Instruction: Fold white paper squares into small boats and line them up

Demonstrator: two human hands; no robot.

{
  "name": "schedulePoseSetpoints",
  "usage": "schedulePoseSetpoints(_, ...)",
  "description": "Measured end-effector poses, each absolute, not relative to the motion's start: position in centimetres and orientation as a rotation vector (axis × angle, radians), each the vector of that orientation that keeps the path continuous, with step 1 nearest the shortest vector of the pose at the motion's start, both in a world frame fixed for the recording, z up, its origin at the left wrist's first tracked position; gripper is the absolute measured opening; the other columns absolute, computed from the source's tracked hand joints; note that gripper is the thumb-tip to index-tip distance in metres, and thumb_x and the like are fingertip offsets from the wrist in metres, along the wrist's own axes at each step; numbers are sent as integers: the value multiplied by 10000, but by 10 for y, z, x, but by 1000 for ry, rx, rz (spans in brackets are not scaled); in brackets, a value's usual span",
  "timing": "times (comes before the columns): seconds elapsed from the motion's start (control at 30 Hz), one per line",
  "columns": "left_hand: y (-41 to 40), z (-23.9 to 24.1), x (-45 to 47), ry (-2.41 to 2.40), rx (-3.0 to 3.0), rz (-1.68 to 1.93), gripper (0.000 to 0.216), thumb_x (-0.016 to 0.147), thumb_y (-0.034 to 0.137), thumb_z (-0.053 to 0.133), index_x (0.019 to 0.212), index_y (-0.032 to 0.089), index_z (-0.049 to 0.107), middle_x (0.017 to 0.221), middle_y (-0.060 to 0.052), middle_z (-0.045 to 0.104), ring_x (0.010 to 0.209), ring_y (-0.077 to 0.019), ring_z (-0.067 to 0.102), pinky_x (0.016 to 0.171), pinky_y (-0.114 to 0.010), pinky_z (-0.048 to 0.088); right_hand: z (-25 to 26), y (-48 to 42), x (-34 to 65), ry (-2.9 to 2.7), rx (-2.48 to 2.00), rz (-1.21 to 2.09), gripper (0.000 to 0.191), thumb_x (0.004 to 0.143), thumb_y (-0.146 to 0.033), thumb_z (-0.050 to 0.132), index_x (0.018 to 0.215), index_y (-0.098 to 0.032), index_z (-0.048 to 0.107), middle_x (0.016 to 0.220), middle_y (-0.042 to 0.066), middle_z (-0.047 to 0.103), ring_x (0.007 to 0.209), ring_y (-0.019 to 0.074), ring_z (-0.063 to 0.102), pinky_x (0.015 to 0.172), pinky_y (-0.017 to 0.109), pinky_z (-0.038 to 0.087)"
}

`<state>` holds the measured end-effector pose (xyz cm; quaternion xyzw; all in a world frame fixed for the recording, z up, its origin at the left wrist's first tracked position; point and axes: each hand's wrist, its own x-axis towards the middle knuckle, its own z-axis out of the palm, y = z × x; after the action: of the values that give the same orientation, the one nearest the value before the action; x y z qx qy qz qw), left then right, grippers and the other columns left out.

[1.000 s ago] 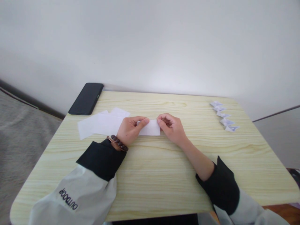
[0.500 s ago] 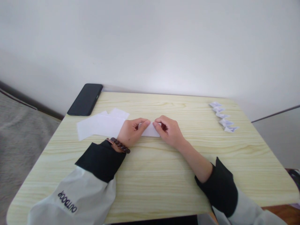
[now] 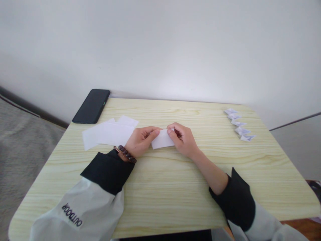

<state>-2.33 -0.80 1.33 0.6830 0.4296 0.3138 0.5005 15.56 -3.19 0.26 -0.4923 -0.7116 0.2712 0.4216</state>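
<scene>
A small white piece of paper (image 3: 163,139) with a straight upper edge is held at mid-table. My left hand (image 3: 142,140) pinches its left upper corner between thumb and fingers. At the right upper corner, my right hand (image 3: 183,138) grips it in the same way, thumb on the near face. The paper tilts toward me; its back side is hidden. Just left of my left hand lie several flat white paper sheets (image 3: 107,133), overlapping one another.
A black phone (image 3: 91,106) lies at the table's far left corner. Several folded white paper boats (image 3: 240,130) stand in a row on the right of the pale wooden table (image 3: 170,194). A white wall (image 3: 160,50) rises behind the far edge.
The paper between my hands shows more of its face and a clear upper edge. My right hand has shifted slightly to the right, so the fingertips are further apart.
</scene>
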Motion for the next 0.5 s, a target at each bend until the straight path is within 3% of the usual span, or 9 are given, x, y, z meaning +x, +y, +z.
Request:
schedulePoseSetpoints(0.23, -6, 12, -26, 1156, 1625, 750, 402, 763, 480, 577, 833, 109, 714, 684, -36, 689, 601, -142, 570, 516, -205, 428, 0, -29, 157, -1662, -1261, 772, 204, 845, -323, 488, 762, -166, 586, 548, -38, 440, 476, 78, 369, 455, 208, 290)
schedulePoseSetpoints(0.5, -7, 17, -24, 1220, 1597, 827, 384, 799, 433, 520, 669, 105, 672, 545, 10, 589, 513, -95, 478, 467, -182, 369, -2, -29, 155, -1524, -1287, 818, 250, 829, -380, 531, 751, -157, 613, 591, -10, 537, 510, 86, 440, 465, 201, 329)
